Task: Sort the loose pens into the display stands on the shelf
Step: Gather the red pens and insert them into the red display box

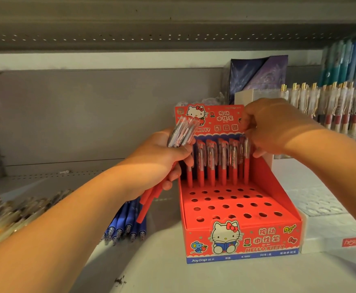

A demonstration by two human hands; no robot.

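Note:
A red Hello Kitty display stand (pixel 239 210) sits on the shelf, its back row filled with several upright red pens (pixel 211 166) and its front rows of holes bare. My left hand (pixel 164 159) grips a bundle of red pens (pixel 183 134) just left of the stand, clear caps up and barrels pointing down. My right hand (pixel 276 125) reaches over the stand's back right corner and pinches the top of the rightmost pen (pixel 246 159) standing in the back row.
Loose blue pens (pixel 126 223) lie on the shelf (pixel 156 269) left of the stand. A heap of gold-trimmed pens (pixel 14 214) lies at far left. Racks of gold-clipped pens (pixel 329 104) and a white stand (pixel 329 210) fill the right side.

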